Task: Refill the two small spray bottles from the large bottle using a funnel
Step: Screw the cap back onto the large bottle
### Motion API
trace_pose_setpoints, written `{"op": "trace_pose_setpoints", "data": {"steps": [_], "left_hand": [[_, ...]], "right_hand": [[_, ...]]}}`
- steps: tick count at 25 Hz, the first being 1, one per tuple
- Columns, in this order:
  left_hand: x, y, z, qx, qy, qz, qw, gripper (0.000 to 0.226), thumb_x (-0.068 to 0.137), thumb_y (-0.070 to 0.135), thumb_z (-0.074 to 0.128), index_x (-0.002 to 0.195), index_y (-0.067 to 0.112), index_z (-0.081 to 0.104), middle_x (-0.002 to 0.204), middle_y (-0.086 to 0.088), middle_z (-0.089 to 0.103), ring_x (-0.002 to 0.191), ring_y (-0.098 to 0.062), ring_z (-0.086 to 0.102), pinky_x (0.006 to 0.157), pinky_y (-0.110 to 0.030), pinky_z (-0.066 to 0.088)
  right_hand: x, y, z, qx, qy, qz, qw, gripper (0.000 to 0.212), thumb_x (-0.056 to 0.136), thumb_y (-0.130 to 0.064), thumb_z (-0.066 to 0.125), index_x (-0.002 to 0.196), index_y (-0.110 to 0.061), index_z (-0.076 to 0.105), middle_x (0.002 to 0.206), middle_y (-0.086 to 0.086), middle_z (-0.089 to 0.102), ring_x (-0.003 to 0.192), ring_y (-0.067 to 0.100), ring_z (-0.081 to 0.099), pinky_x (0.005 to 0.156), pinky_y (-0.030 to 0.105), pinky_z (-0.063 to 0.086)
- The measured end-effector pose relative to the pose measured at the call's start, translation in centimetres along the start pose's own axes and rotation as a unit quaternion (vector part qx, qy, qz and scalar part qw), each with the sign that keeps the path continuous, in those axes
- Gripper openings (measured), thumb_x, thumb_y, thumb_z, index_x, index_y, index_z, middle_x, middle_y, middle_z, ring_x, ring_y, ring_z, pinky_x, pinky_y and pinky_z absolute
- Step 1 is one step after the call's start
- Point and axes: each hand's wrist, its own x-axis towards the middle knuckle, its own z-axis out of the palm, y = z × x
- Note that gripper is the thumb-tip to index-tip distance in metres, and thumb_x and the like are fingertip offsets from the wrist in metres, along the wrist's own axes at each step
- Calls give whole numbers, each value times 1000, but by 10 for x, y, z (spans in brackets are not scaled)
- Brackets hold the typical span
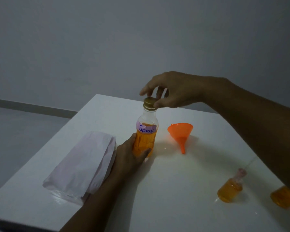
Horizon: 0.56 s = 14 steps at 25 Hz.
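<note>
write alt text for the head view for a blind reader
A left hand holds a large bottle of orange liquid, labelled Spray, upright on a white table while the right hand pinches its gold cap. An orange funnel lies beside it; two small spray bottles stand nearer, at right.

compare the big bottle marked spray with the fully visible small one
The large bottle is taller than the small bottle. The large bottle has a gold cap and pink label; the small bottle a pinkish top, no visible label. The left hand and right hand hold the large bottle; the small bottle stands untouched. Both hold orange liquid.
</note>
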Motion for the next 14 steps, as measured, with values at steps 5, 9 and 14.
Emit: {"op": "trace_pose_setpoints", "data": {"steps": [5, 9, 14], "left_hand": [[0, 2, 2, 11, -13, -23, 1000, 71, 90, 50, 54, 148, 24, 23, 152, 0, 37, 137, -24, 40, 110, -36, 33], [-5, 6, 1, 18, 6, -27, 999, 70, 88, 52, 55, 146, 24, 27, 148, 1, 43, 132, -23, 45, 108, -35, 35], [-7, 6, -2, 28, 0, -30, 999, 76, 85, 59, 54, 148, 28, 25, 150, 4, 41, 133, -23, 45, 108, -36, 37]], "right_hand": [[11, -7, 12, -88, 29, 19, 996, 25, 93, -30, 62, 111, -13, 67, 99, -1, 65, 82, 15, 61, 69, 33, 53], [4, -7, 24, -146, 19, 25, 989, 24, 100, -31, 52, 115, -13, 54, 105, 4, 59, 83, 19, 57, 71, 32, 48], [-5, 8, 11, -171, -21, -16, 985, 39, 101, -51, 40, 134, -30, 40, 110, -7, 50, 92, 16, 55, 77, 28, 41]]}}
